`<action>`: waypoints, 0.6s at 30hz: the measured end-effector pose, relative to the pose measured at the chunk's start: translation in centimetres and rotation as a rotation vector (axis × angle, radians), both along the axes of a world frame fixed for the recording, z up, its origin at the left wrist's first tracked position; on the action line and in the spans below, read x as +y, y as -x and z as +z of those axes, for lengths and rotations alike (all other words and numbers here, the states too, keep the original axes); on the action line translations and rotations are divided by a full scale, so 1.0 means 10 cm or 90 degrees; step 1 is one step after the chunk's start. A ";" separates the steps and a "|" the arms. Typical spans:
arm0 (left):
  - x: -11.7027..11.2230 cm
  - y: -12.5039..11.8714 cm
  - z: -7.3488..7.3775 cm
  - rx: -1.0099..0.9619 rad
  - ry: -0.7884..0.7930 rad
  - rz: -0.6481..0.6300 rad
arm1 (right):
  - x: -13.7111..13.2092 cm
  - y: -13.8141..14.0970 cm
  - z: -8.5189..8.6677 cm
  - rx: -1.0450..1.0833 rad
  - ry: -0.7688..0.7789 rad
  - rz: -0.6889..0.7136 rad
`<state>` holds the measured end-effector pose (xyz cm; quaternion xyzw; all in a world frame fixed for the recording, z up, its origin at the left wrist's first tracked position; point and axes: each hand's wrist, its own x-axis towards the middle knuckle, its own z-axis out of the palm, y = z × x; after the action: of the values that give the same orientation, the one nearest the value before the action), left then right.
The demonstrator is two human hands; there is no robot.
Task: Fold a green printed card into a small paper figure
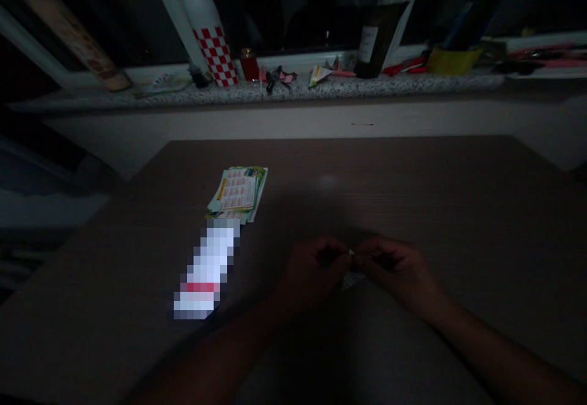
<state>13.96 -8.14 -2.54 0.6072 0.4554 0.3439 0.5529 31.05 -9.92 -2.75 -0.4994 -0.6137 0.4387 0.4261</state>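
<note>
Over the middle of the table, my left hand and my right hand meet fingertip to fingertip. Both are closed in a pinch on a small piece of paper; its pale tip shows between the fingers, and a printed part hangs below them. Dim light and the fingers hide most of its shape. To the left of my hands lies a loose stack of printed paper cards, green, white and yellow. A bright phone-like screen, blurred out by large pixels, lies just in front of the stack.
The wooden table meets a wall below a granite window sill. On the sill stand a red-checked white bottle, a dark labelled bottle, a patterned tube, a red jar and a folded paper piece.
</note>
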 end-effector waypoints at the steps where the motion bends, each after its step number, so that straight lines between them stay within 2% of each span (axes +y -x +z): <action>1: 0.00 0.00 0.00 0.002 0.003 -0.004 | 0.00 0.00 0.00 -0.007 0.006 0.008; 11: 0.00 0.00 0.02 0.005 0.021 0.006 | 0.00 0.00 0.03 0.034 0.033 0.000; 18: 0.00 0.01 0.01 -0.015 0.034 -0.024 | 0.00 -0.02 0.00 0.059 0.034 -0.019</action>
<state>13.86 -8.16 -2.45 0.5967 0.4460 0.3287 0.5805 31.28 -9.97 -2.78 -0.4988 -0.5739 0.4712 0.4470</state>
